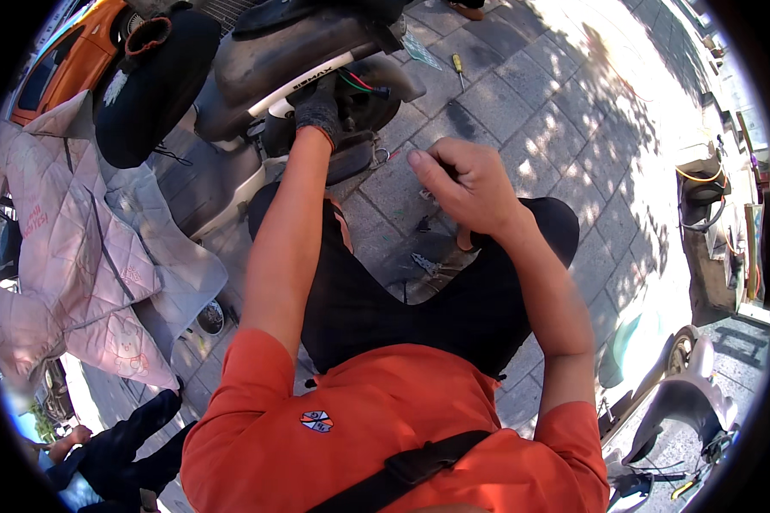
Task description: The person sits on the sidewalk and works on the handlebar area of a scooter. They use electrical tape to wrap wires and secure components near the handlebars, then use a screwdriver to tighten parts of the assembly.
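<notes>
Orange-red fabric, the short-sleeved shirt [385,393], lies nearest, with a small printed badge [316,421] on its chest, too small to read surely. Between the black-trousered knees, a silver metal hand tool [425,263] rests low down. The bare right hand [470,184] hangs above the right knee, fingers curled in and thumb pointing left; whether it pinches anything I cannot tell.

Ahead, the left hand [318,115], in a dark grey knitted glove, reaches inside the grey plastic-bodied scooter [274,56], its fingers hidden, so their grip is unclear. Just beside it, red and green wires [355,82] run to a small black connector [383,91]. The step in hand looks like work by feel around this wiring; the next move probably calls for care not to tug the leads. A pale strip [301,84] on the body carries dark lettering.

Beyond lies a yellow-handled screwdriver [459,68] on the paving. To the left, a pink quilted cover [85,231] bears red writing and a rabbit picture; farther off stands an orange car [68,73].
</notes>
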### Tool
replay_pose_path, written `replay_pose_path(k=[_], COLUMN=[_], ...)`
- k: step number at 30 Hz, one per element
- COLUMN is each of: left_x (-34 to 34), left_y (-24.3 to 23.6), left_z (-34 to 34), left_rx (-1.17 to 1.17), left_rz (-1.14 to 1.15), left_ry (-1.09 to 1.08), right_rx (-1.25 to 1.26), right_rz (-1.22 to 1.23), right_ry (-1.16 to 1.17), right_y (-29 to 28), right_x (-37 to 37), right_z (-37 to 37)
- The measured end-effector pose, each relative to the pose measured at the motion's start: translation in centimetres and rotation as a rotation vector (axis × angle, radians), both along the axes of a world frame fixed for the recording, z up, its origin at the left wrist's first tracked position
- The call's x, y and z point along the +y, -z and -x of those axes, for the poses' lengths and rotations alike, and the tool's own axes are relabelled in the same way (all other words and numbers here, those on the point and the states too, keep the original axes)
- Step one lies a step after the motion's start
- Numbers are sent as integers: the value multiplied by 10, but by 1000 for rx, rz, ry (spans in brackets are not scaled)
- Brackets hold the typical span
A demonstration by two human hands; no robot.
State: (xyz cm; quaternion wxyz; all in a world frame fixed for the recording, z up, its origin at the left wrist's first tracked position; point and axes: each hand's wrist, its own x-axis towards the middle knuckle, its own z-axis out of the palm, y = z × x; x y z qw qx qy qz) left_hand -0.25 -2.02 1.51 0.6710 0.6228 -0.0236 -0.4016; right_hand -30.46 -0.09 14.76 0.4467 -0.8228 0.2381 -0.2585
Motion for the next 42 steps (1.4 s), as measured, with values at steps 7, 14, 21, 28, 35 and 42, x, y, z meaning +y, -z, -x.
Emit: replay_pose_path(k=[7,14,21,28,35,42], left_x=[2,2,10,6,2,18], left_y=[8,12,-10,-8,3,16], left_z=[-20,-30,-10,-15,-57,-38], left_rx=[217,178,242,205,400,394], left_rz=[49,36,108,77,183,287], left_ry=[194,146,203,146,364,307], right_rx=[297,263,190,18,-15,19], right_rz=[107,47,-255,-226,-56,-216], right_ry=[-13,191,120,130,108,111], right_y=[71,113,118,125,135,119], right_x=[-60,-69,-89,-84,-71,-66], right_z=[-57,-93,-120,-128,-149,-141])
